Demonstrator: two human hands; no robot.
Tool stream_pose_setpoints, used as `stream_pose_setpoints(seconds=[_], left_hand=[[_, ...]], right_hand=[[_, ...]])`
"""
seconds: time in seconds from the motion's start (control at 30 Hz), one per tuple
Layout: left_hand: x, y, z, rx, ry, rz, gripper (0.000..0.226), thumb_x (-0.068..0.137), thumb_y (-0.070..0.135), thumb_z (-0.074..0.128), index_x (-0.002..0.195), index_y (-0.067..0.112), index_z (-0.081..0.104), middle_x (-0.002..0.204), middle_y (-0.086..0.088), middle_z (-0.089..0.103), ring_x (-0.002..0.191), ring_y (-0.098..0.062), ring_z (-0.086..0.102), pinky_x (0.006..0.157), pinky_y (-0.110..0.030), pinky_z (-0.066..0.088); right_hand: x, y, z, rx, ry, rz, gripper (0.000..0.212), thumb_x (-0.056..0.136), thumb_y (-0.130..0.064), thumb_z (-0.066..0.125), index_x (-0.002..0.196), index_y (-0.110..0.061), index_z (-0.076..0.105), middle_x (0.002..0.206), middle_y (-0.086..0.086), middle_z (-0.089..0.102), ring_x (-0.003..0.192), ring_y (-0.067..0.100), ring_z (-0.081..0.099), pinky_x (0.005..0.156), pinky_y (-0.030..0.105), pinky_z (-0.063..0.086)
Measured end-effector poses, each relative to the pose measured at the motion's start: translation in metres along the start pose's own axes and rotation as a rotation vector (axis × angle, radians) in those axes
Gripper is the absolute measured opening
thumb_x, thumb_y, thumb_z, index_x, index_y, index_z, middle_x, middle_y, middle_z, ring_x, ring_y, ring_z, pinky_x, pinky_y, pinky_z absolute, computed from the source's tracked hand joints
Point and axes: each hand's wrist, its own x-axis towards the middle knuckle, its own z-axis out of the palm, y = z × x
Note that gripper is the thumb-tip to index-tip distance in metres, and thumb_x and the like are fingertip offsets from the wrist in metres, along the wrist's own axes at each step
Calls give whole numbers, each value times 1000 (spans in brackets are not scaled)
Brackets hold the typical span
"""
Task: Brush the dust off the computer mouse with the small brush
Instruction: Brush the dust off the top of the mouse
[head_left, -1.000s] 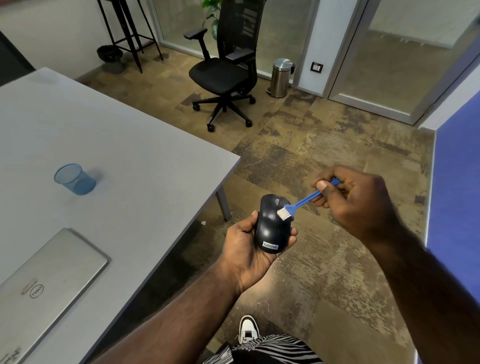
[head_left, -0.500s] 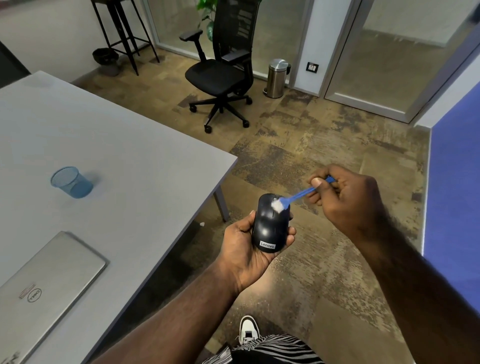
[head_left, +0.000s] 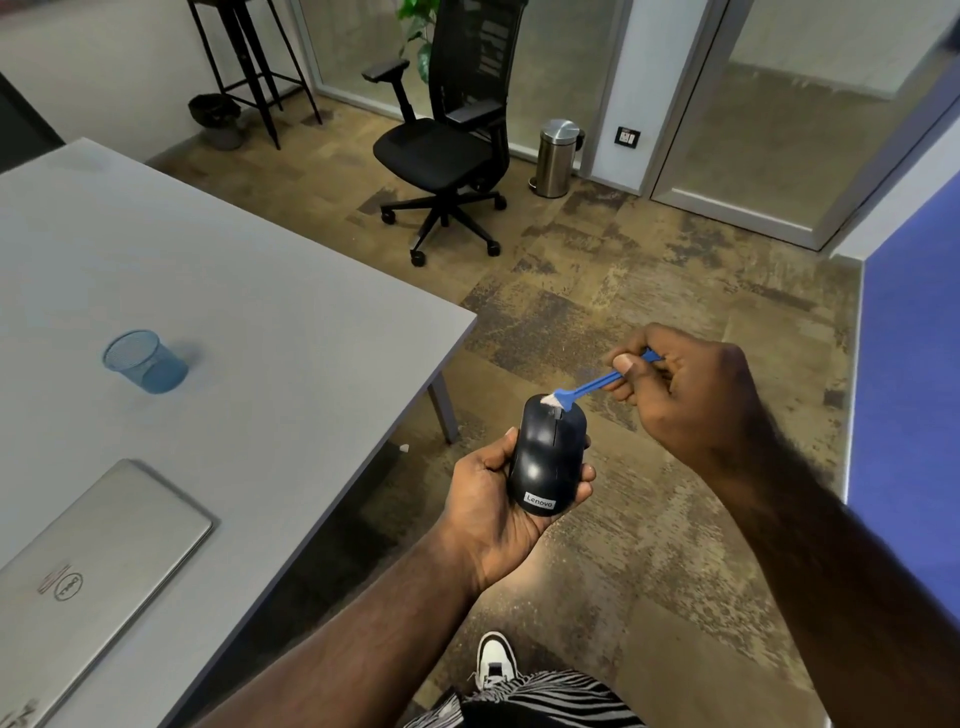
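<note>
Cupping the glossy black mouse (head_left: 548, 457), left hand (head_left: 493, 499) steadies it; right hand (head_left: 685, 395) pinches the blue brush (head_left: 587, 387).

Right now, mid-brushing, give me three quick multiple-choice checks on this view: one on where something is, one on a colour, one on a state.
1. Where are the brush bristles?
A. At the front end of the mouse, by the scroll wheel
B. On the logo end of the mouse
C. On the table

2. What colour is the brush handle?
A. Red
B. Blue
C. White

3. What state is the laptop in?
A. Open, screen lit
B. Open, screen dark
C. Closed, lying flat

Answers:
1 A: the right hand holds the small brush with its white bristles on the far end of the computer mouse, which the left hand cradles.
2 B: the handle is plainly blue.
3 C: the silver laptop lies shut on the grey table, lid logo up.
</note>
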Motion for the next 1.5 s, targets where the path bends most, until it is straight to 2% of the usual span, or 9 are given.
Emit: stream_pose_setpoints(seconds=[0.2,0.57,0.7,0.83,0.97,1.07,1.2,1.33,1.5], left_hand=[[1,1,1,17,7,12,54,97,35,34,116,-3,67,120,-22,63,89,-35,63,76,-39,57],[1,3,0,16,48,24,54,98,35,34,113,-4,68,115,-25,66,86,-35,65,75,-39,58],[0,2,2,8,45,20,54,97,35,35,115,-4,66,118,-24,64,86,-36,65,75,-40,58],[0,2,2,5,55,18,55,98,35,34,116,-6,66,117,-26,64,85,-36,65,74,-40,59],[-1,2,4,6,53,13,54,98,35,35,119,-5,64,121,-25,63,85,-36,65,74,-40,58],[-1,2,5,16,67,16,54,99,35,34,122,-5,62,119,-26,64,85,-37,65,75,-40,58],[-2,2,4,8,82,16,54,99,35,34,123,-6,60,120,-26,63,86,-37,65,76,-40,58],[-2,4,3,7,95,20,54,99,35,34,122,-6,61,119,-28,63,88,-38,64,75,-40,58],[-2,3,3,23,92,14,53,99,35,34,123,-4,61,120,-26,64,87,-37,65,75,-40,59]], right_hand=[[3,-4,-4,-74,27,-6,14,93,-8,60,92,-17,71,69,-3,71,64,9,71,56,40,60],[2,-7,-7,-36,-68,-46,14,91,-10,61,90,-21,70,70,-10,70,65,0,70,55,32,59],[2,-4,-7,-80,-3,-14,13,93,-9,60,94,-15,71,72,0,72,65,15,71,56,43,59],[0,-5,-10,-35,-70,-53,14,91,-8,60,91,-18,70,76,-2,74,64,4,70,54,39,59],[0,-2,-8,-58,10,-24,14,92,-6,60,93,-14,71,73,-1,72,67,7,71,56,41,60],[-1,-4,-8,-30,-49,-45,15,91,-8,61,92,-18,71,73,-6,72,64,3,71,54,34,60],[0,-1,-8,-84,6,-39,13,92,-8,59,93,-15,70,72,0,72,63,14,71,52,41,58],[-1,-2,-7,-52,-44,-46,13,91,-9,61,91,-19,70,71,-5,71,62,6,70,51,39,59],[0,-3,-8,-56,9,-43,13,92,-8,60,93,-16,70,72,-4,70,65,9,71,53,40,60]])
